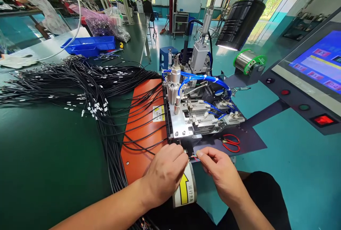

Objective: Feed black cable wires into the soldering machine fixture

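My left hand (169,167) is closed, fingers curled down at the front edge of the machine's orange cover (145,116). It grips a black cable, mostly hidden under the fingers. From there, thin coloured wires (194,156) stick out to the right. Thumb and forefinger of my right hand (221,169) pinch the tips of these wires. Just beyond both hands stands the metal machine (198,116) with blue air tubes. Several black cables (144,125) lie across the orange cover. Below my left hand is a white drum (192,187) with a yellow arrow.
Red-handled scissors (231,142) lie on the dark plate to the right. A big bundle of black cables (80,77) covers the green table at left, near a blue tray (93,42). Solder spool (245,61), black lamp (238,23) and control screen (317,70) stand right. Two people sit far left.
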The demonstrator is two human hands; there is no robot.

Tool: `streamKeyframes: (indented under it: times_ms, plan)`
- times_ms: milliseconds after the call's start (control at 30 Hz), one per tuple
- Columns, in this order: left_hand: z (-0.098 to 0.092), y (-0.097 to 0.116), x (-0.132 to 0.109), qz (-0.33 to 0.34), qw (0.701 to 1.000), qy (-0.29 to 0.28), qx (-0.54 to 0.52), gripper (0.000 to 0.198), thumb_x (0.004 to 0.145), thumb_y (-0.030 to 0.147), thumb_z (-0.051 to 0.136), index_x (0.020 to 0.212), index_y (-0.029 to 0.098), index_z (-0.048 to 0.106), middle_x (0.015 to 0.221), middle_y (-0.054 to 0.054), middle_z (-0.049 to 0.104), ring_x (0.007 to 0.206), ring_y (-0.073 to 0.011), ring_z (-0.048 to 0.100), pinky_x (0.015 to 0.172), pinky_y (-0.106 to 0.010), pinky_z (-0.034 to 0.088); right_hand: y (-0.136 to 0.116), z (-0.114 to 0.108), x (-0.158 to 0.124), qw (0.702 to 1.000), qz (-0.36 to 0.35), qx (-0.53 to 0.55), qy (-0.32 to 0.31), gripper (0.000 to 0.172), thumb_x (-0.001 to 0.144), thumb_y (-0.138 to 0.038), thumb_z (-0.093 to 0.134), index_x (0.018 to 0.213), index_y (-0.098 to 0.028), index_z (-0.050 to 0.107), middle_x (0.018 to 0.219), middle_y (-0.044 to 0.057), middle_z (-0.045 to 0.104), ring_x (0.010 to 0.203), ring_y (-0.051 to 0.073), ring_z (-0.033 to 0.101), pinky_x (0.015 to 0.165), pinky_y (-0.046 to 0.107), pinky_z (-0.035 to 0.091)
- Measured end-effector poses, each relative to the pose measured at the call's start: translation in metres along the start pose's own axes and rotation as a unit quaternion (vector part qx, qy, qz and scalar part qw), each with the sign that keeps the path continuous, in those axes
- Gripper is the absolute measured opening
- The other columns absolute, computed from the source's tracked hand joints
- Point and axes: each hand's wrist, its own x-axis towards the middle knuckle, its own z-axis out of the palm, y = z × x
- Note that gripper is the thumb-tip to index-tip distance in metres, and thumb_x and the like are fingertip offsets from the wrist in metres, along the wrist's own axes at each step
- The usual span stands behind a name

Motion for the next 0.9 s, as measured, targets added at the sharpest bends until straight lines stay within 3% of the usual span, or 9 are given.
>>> streamKeyframes:
  times_ms: [333,667,900]
  plan:
    - [-0.0004,-0.0007,-0.0014,-0.001,1.0,-0.008,-0.002,0.022,0.094,0.01,0.045,0.074,0.017,0.053,0.075,-0.004,0.05,0.069,-0.0177,0.041,0.061,-0.032,0.033,-0.0034,0.0016,0.0031,0.999,-0.018,-0.039,0.02,0.033,0.088,-0.047,0.065,0.071,-0.019,0.062,0.062,-0.004,0.045,0.056,0.011,0.033,0.051,0.026,0.025]
    - [-0.0018,-0.0013,-0.0011,0.004,1.0,-0.008,-0.012,0.025,0.095,0.009,0.042,0.075,0.016,0.056,0.076,-0.005,0.052,0.068,-0.0166,0.042,0.06,-0.031,0.035,-0.0065,0.0008,0.0041,0.995,-0.033,-0.088,0.023,0.034,0.09,-0.048,0.063,0.073,-0.018,0.065,0.07,-0.001,0.057,0.067,0.015,0.046,0.062,0.027,0.037]
    - [-0.007,-0.002,-0.0058,-0.022,0.999,-0.017,-0.041,0.015,0.093,0.011,0.049,0.089,0.015,0.062,0.082,-0.006,0.055,0.074,-0.0192,0.045,0.066,-0.033,0.039,-0.0025,0.0042,0.0051,0.997,-0.04,-0.057,0.012,0.036,0.091,-0.051,0.061,0.076,-0.018,0.067,0.073,0.001,0.06,0.069,0.016,0.048,0.064,0.027,0.04]
